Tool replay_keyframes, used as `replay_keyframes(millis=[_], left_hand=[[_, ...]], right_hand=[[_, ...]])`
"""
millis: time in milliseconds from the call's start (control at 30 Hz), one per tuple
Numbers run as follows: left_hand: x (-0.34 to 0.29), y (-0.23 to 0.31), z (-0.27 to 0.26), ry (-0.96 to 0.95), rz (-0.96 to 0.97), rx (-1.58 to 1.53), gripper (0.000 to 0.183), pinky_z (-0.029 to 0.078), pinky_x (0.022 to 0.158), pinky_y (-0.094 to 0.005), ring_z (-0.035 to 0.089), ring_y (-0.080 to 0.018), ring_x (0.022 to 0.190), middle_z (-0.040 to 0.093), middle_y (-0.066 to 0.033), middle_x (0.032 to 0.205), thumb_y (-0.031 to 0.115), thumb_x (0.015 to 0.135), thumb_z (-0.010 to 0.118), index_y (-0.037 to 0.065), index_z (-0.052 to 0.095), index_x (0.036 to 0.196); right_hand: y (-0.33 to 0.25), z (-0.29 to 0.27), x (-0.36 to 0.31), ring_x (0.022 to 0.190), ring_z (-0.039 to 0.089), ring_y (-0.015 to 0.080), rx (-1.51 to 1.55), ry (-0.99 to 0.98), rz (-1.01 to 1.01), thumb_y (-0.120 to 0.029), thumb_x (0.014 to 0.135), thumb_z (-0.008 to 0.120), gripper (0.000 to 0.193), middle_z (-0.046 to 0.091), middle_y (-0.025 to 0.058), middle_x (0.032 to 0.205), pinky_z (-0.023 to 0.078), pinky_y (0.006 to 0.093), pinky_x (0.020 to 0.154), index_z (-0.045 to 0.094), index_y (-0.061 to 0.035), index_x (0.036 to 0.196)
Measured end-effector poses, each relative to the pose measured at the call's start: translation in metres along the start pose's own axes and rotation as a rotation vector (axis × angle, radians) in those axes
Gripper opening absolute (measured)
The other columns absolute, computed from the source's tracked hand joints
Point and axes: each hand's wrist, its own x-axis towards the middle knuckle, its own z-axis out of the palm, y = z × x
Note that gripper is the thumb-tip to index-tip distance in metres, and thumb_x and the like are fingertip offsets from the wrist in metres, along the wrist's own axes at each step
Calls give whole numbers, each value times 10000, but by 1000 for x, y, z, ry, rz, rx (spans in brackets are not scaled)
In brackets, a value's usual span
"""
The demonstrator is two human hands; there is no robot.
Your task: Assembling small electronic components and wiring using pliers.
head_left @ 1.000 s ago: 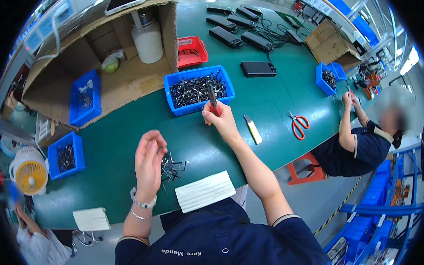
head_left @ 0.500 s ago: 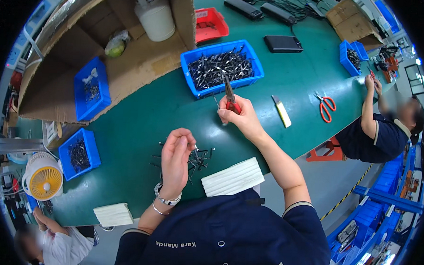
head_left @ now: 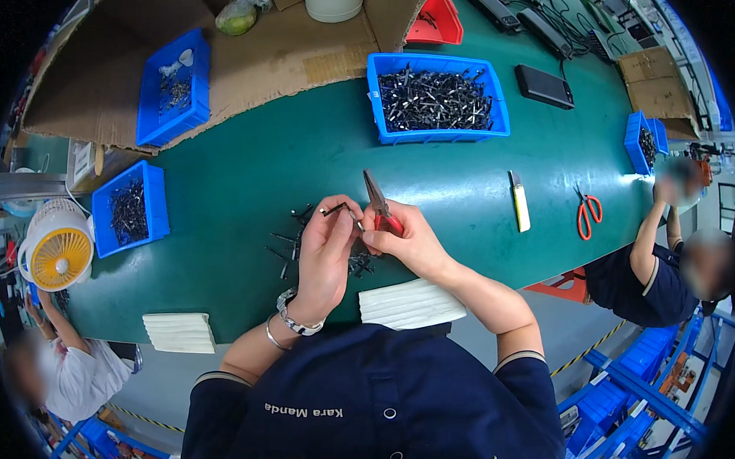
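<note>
My left hand [head_left: 324, 259] pinches a small black part with a shiny metal end [head_left: 334, 210] between thumb and fingers. Close against it, my right hand [head_left: 411, 246] is closed around needle-nose pliers [head_left: 376, 193] with red handles, their jaws pointing away from me. A small silvery bit shows between the two hands, too small to name. Under and beside my left hand lies a loose pile of small black parts [head_left: 283, 247], partly covered by the hands. Beyond them stands a blue bin [head_left: 443, 137] heaped with similar black and silver parts.
A yellow-handled knife [head_left: 520, 206] and red-handled scissors [head_left: 586, 214] lie to the right. Blue bins [head_left: 160, 198] and a fan [head_left: 61, 255] stand left, near a large cardboard box [head_left: 267, 80]. White ribbed pads [head_left: 409, 304] line the near edge. Co-workers sit at both sides.
My hands have come together; the right hand with the pliers has drawn back from the blue bin to meet the left. The whole view has shifted, too.
</note>
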Motion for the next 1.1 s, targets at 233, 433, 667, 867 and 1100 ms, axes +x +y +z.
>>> replay_keyframes(millis=[233, 433, 667, 867, 1100], left_hand=[[1, -6, -4, -5, -45, -61, 205, 494, 739, -288, 540, -124, 826, 523, -41, 980, 183, 1009, 442, 24, 493, 1128], [1, -11, -3, -3, -49, -28, 225, 492, 736, -288, 540, -117, 823, 535, -34, 958, 191, 1010, 441, 18, 493, 1145], [1, -12, 2, -27, -61, -19, 221, 492, 719, -286, 538, -113, 804, 537, -29, 919, 173, 1009, 434, 25, 473, 1169], [1, -11, 5, -48, -37, 2, 228, 494, 737, -291, 544, -119, 817, 540, -26, 924, 156, 1006, 436, 30, 456, 1195], [3, -12, -3, -112, -25, 20, 227, 478, 782, -289, 545, -121, 860, 543, -29, 964, 147, 1000, 450, 32, 455, 1196]], right_hand=[[3, 2, 2, 621, 488, 100, 70, 14, 13, -61, 837, 576, 72, 509, 16, 679, 395, 243, 590, 511, -33, 828], [0, 3, -4, 604, 484, 113, 99, 14, 18, -74, 843, 572, 83, 505, 26, 653, 393, 255, 583, 501, -42, 814], [0, -1, -8, 595, 488, 103, 49, 18, -8, -94, 844, 590, 106, 517, 22, 655, 398, 250, 568, 505, -47, 800], [2, -4, -9, 605, 497, 97, 25, 28, -30, -103, 843, 600, 109, 520, 16, 660, 402, 245, 568, 512, -52, 803], [3, -1, -10, 609, 499, 99, -14, 39, -45, -107, 837, 606, 117, 528, 22, 667, 407, 247, 578, 509, -46, 811]])
